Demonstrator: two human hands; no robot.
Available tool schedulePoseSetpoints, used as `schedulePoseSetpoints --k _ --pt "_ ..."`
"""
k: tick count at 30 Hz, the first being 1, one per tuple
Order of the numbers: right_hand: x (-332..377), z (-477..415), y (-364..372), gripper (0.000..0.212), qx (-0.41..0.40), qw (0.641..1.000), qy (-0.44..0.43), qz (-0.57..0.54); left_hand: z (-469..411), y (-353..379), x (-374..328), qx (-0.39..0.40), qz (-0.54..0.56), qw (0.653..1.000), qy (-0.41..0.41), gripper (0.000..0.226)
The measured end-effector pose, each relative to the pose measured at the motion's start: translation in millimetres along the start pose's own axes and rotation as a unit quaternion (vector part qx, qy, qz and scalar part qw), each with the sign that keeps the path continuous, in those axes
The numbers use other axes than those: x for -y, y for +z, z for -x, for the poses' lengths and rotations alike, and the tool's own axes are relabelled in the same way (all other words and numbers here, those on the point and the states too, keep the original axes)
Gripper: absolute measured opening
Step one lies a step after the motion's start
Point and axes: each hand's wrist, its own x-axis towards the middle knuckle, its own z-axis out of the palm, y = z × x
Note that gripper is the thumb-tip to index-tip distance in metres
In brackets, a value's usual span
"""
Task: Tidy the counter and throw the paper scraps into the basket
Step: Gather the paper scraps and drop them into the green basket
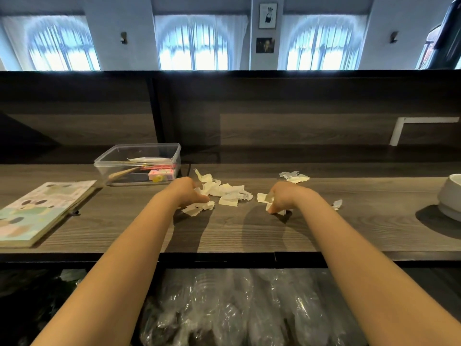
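Torn white paper scraps (225, 192) lie in a loose heap on the dark wooden counter (224, 233). My left hand (185, 193) rests at the heap's left edge, fingers curled onto scraps there. My right hand (284, 197) presses down on a few scraps to the right of the heap, fingers closed around them. Another small cluster of scraps (294, 176) sits farther back on the right, and a single scrap (337, 204) lies right of my right wrist. Below the counter's front edge is a basket lined with a clear plastic bag (237, 308).
A clear plastic box (138, 163) holding small items stands at the back left. A pastel-covered book (42, 211) lies at the left. A white bowl (450, 199) sits at the right edge. A dark wooden back panel rises behind the counter.
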Motion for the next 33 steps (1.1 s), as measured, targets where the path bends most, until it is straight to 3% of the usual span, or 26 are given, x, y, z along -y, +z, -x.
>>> schedulePoseSetpoints --k 2,3,5,8,11,13,15,21,24,28,30,33 --pt "-6 -1 5 0.009 -0.028 0.998 -0.002 -0.058 0 4 0 0.002 -0.007 1.0 -0.006 0.069" --pt "-9 -2 9 0.008 -0.048 0.993 -0.004 -0.104 -1 6 -1 0.005 -0.008 1.0 -0.006 0.071" --pt "-13 -5 18 0.028 -0.087 0.974 0.005 -0.208 -2 12 -2 0.013 -0.001 1.0 -0.002 0.074" --pt "-14 -5 28 0.032 -0.15 0.923 0.019 -0.353 -3 19 -6 -0.005 -0.006 1.0 0.005 0.074" --pt "-17 -6 36 0.032 -0.186 0.871 0.029 -0.454 -2 22 -7 -0.034 -0.017 0.999 0.014 0.063" --pt "-19 -8 38 0.019 -0.195 0.833 0.016 -0.517 -2 24 -4 -0.048 -0.01 0.998 0.028 0.047" --pt "-20 -9 40 0.012 -0.193 0.824 0.012 -0.532 -2 26 -2 -0.055 0.0 0.998 0.033 0.035" --pt "-21 -10 33 0.016 -0.184 0.847 -0.024 -0.498 1 31 -2 -0.088 0.038 0.995 0.033 0.036" --pt "-24 -15 32 0.019 -0.194 0.869 -0.018 -0.455 3 32 0 -0.146 0.081 0.985 0.032 0.023" --pt "-25 -23 33 0.013 -0.208 0.89 -0.009 -0.406 13 27 -8 -0.233 0.269 0.935 0.02 0.028" --pt "-26 -28 33 0.011 -0.185 0.92 -0.008 -0.346 18 26 -10 -0.26 0.346 0.902 0.009 0.028" --pt "-24 -33 28 0.036 -0.141 0.963 -0.014 -0.228 19 27 -4 -0.28 0.382 0.881 -0.004 0.024"
